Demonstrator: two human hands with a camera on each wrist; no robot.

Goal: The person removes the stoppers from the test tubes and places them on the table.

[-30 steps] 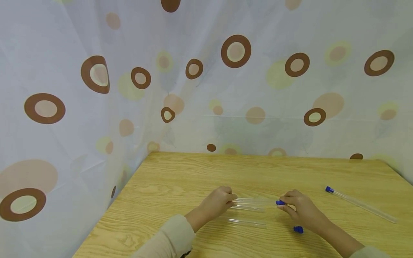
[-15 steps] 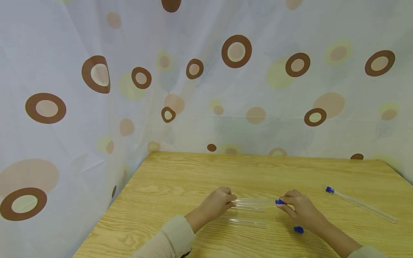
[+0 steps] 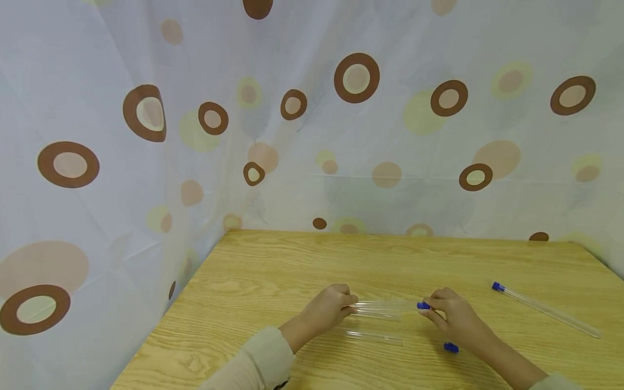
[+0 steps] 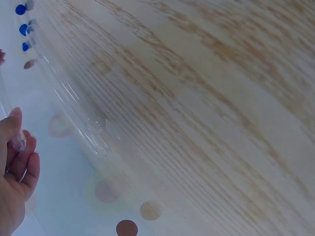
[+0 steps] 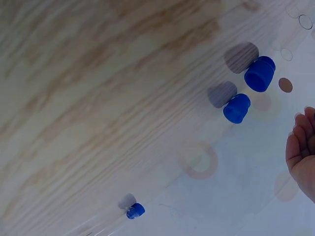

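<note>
My left hand [image 3: 327,306] grips a clear plastic tube [image 3: 382,305] whose far end points right. In the left wrist view, the rounded end of the held tube [image 4: 19,142] shows between thumb and fingers. Just under it in the head view lies a second clear tube [image 3: 377,314], and nearer the front a third clear tube [image 3: 374,337]. Across a short gap, my right hand [image 3: 455,317] pinches with thumb and fingers at a blue cap [image 3: 423,305]. On the table, two loose blue caps [image 5: 260,73] show in the right wrist view.
At the right of the wood-grain table [image 3: 273,260] lies another clear tube [image 3: 551,311] with a blue cap on its far end. A loose blue cap [image 3: 450,347] sits below the right hand. A white curtain [image 3: 380,135] with brown circles hangs behind and at left.
</note>
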